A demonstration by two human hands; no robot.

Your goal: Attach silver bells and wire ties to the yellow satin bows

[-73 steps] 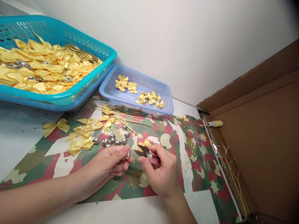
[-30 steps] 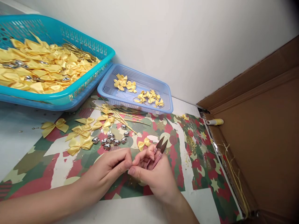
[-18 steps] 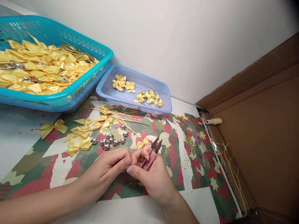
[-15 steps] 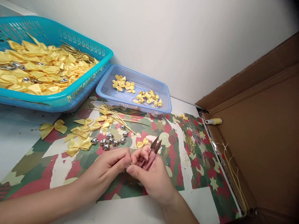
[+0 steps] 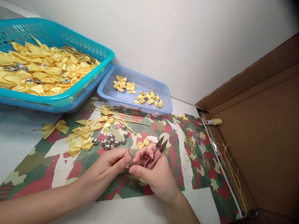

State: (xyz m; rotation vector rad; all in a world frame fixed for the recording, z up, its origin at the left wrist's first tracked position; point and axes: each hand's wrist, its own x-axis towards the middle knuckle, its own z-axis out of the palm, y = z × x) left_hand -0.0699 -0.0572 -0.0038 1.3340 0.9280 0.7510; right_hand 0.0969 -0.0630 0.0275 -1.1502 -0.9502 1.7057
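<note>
My left hand [image 5: 114,163] is closed in a pinch, with a tiny shiny piece between thumb and fingertip, too small to name. Just right of it, my right hand [image 5: 155,171] holds small thread snips [image 5: 156,154] against the palm, blades pointing up and away. Its thumb and curled fingers are slightly apart, close to the left fingertips. Beyond the hands lie several silver heart-shaped beads [image 5: 111,141] and a small yellow bow [image 5: 143,143]. More yellow bows [image 5: 80,146] and a bundle of gold wires [image 5: 123,119] rest to the left and behind the beads.
A turquoise basket [image 5: 93,73] full of yellow bows, silver pieces and gold wires stands at the back left. Beside it is a smaller blue basket [image 5: 169,99] with some bows. A cardboard box [image 5: 257,140] stands at the right, with a yellow-white tube [image 5: 213,121] on its edge.
My right hand has moved slightly right, away from the left fingertips, and the snips have tilted further right. My left hand keeps its pinch.
</note>
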